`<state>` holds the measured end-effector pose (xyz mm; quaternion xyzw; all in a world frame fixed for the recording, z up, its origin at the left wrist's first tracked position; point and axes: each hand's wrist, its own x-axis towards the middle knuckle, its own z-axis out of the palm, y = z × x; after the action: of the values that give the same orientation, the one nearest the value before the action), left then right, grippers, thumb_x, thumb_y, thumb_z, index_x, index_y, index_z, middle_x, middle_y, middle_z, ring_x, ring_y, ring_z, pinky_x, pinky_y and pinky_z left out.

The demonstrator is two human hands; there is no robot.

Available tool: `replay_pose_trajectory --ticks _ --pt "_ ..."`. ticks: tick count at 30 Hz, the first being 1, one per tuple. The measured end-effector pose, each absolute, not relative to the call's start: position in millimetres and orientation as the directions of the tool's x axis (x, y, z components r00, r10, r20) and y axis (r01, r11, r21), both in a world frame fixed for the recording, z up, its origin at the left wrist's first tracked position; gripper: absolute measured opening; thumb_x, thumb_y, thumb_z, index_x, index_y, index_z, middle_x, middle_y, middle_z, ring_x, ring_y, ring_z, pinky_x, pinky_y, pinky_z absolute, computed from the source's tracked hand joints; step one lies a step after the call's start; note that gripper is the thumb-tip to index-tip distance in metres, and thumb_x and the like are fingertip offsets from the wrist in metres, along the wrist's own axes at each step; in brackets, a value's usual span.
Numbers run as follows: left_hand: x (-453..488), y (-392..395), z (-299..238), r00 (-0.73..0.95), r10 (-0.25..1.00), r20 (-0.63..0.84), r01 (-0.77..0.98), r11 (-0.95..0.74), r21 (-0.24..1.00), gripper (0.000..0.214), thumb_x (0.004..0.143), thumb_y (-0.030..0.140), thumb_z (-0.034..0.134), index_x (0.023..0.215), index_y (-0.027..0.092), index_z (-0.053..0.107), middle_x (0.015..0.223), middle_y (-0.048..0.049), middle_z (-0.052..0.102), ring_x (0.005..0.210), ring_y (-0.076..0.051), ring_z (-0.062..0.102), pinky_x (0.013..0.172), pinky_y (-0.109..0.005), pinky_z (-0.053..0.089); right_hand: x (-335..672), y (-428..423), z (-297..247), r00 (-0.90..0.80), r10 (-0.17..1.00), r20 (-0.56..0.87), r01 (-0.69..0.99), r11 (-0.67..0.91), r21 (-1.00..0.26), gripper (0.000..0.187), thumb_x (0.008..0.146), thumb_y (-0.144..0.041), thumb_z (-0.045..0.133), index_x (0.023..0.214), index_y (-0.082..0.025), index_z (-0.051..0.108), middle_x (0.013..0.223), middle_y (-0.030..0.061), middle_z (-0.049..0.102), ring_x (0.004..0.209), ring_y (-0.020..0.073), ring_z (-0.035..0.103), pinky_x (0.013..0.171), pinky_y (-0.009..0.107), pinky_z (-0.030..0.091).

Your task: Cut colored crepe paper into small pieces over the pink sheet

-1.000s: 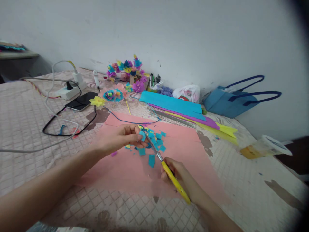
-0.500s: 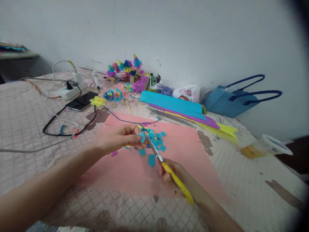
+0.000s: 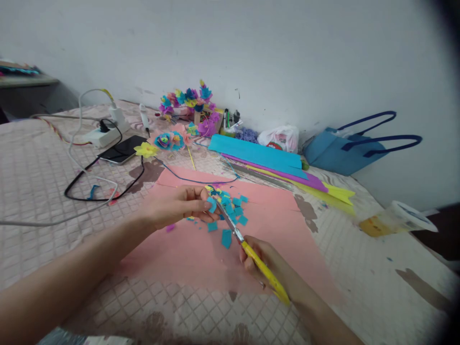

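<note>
My left hand (image 3: 176, 206) pinches a small blue paper piece (image 3: 212, 205) above a pink paper sheet (image 3: 201, 249). My right hand (image 3: 268, 263) grips yellow-handled scissors (image 3: 251, 254), whose blades reach up to the blue piece at my left fingertips. Several cut blue paper scraps (image 3: 232, 213) lie scattered on the pink sheet just beyond the blades.
Finished paper flowers (image 3: 187, 103) stand by the back wall. Blue, purple and yellow paper sheets (image 3: 258, 153) lie behind the pink one. A phone (image 3: 122, 149), power strip (image 3: 104, 134) and cables sit at left; a blue bag (image 3: 341, 151) and plastic container (image 3: 395, 218) at right.
My right hand has shifted a little with the scissors; the blades stay at the blue piece. My left hand has barely moved.
</note>
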<state>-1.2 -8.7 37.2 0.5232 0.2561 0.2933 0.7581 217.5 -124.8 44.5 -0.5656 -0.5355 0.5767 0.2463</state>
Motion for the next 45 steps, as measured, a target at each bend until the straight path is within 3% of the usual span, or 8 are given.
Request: replay_pose_trajectory --ticks 12,19,26,32,45 --pt "-2 -8 34 0.699 0.713 -0.054 -0.191 0.258 0.947 0.021 0.077 0.026 0.075 0.070 0.015 0.058 0.080 -0.0073 0.076 0.077 -0.018 0.074 0.073 -0.027 0.058 221 -123 28 -0.261 0.892 -0.368 0.285 -0.293 -0.913 0.046 0.069 -0.060 0.061 0.066 -0.022 0.036 0.056 -0.0062 0.035 0.049 0.0075 0.029 0.044 0.020 0.022" --pt "11 -25 30 0.548 0.837 0.011 -0.292 0.178 0.940 0.016 0.083 0.027 0.070 0.075 0.016 0.059 0.080 -0.0034 0.075 0.078 -0.017 0.073 0.076 -0.029 0.057 221 -123 13 -0.274 0.947 -0.166 0.351 -0.062 -0.934 0.044 0.080 -0.064 0.050 0.077 -0.020 0.046 0.065 -0.0027 0.043 0.055 0.0102 0.035 0.050 0.023 0.031" --pt "26 -38 30 0.390 0.921 0.015 -0.423 0.165 0.891 0.020 0.076 0.026 0.076 0.070 0.016 0.059 0.071 -0.0011 0.072 0.068 -0.015 0.070 0.069 -0.025 0.056 212 -123 12 -0.197 0.961 -0.194 0.294 -0.131 -0.947 0.044 0.079 -0.064 0.051 0.073 -0.021 0.041 0.064 -0.0037 0.037 0.054 0.0098 0.032 0.048 0.022 0.029" --pt "29 -41 27 0.369 0.930 0.000 -0.469 0.186 0.863 0.020 0.076 0.027 0.075 0.071 0.016 0.059 0.071 -0.0001 0.071 0.068 -0.014 0.068 0.072 -0.026 0.055 209 -124 18 -0.184 0.972 -0.146 0.367 -0.070 -0.927 0.047 0.075 -0.063 0.060 0.073 -0.020 0.041 0.065 -0.0038 0.041 0.054 0.0084 0.032 0.049 0.021 0.029" --pt "35 -44 26 0.311 0.950 -0.018 -0.498 0.179 0.848 0.020 0.078 0.028 0.073 0.071 0.016 0.058 0.069 0.0001 0.070 0.070 -0.014 0.067 0.074 -0.027 0.054 201 -121 28 -0.115 0.972 -0.204 0.378 -0.147 -0.914 0.041 0.071 -0.057 0.061 0.069 -0.022 0.040 0.061 -0.0046 0.041 0.052 0.0091 0.034 0.048 0.022 0.032"
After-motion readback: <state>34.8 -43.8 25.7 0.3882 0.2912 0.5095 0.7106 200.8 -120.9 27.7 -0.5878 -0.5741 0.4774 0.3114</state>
